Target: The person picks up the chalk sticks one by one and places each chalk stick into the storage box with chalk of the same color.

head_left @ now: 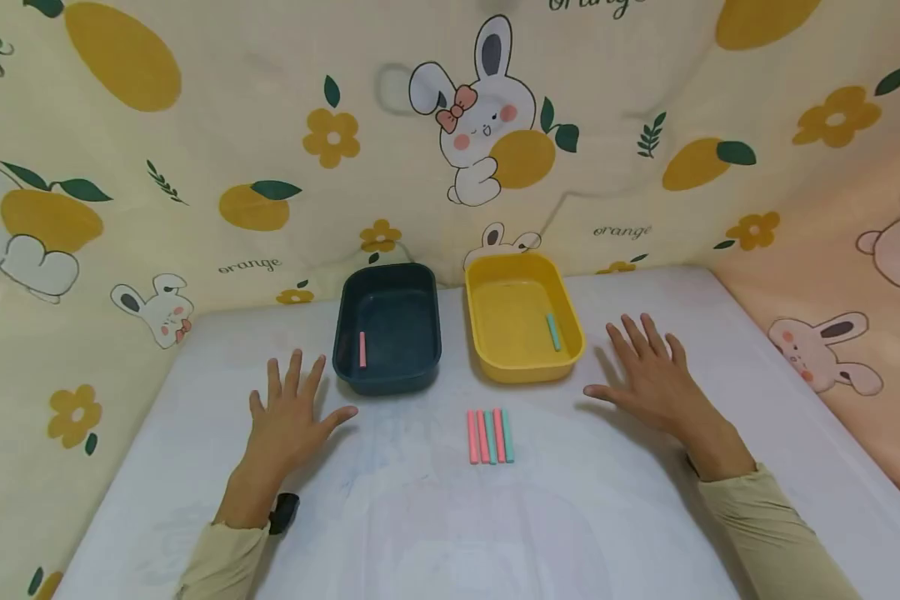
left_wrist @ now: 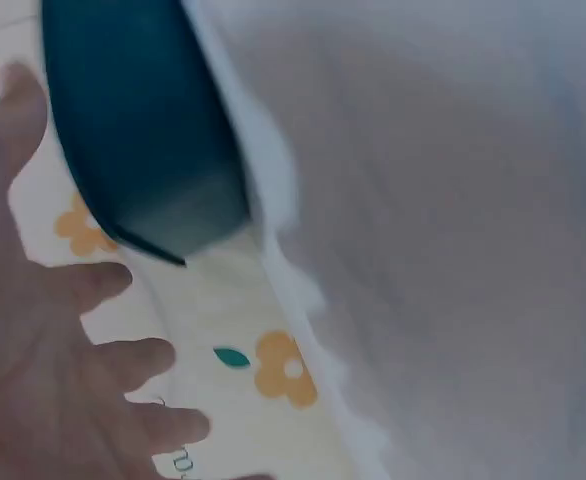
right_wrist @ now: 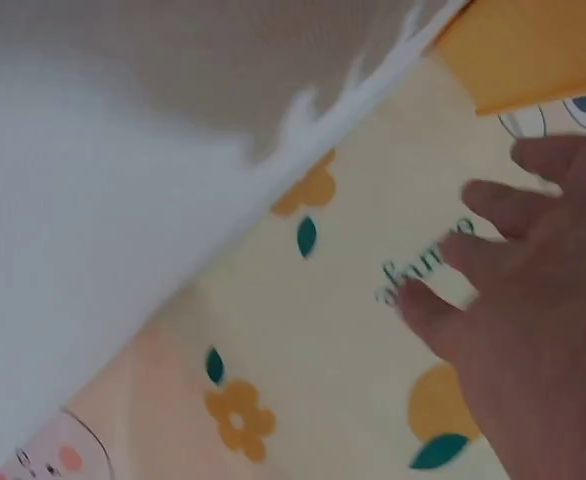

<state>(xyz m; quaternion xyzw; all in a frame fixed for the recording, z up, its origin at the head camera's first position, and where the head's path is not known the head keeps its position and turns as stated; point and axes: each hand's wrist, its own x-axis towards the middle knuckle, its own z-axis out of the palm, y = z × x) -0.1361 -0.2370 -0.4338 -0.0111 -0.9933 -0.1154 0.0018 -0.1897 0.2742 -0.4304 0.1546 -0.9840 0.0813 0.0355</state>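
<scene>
My left hand (head_left: 288,425) is held over the table with its fingers spread, left of a dark blue bin (head_left: 387,387). Inside that bin lies one pink chalk stick (head_left: 362,350). On the other side, my right hand (head_left: 656,383) spreads its fingers to the right of a yellow bin (head_left: 532,375), which contains one teal chalk stick (head_left: 553,332). Between the hands, several pink and teal chalk sticks (head_left: 472,437) lie side by side in a row on the table. Neither hand holds anything. Both wrist views show the spread fingers near the bins, apart from them.
A white table (head_left: 435,542) carries everything. Behind it and along its sides hangs a cream cloth (head_left: 450,242) printed with rabbits, oranges and flowers. The two bins stand close together at the table's back edge, with a narrow gap between them.
</scene>
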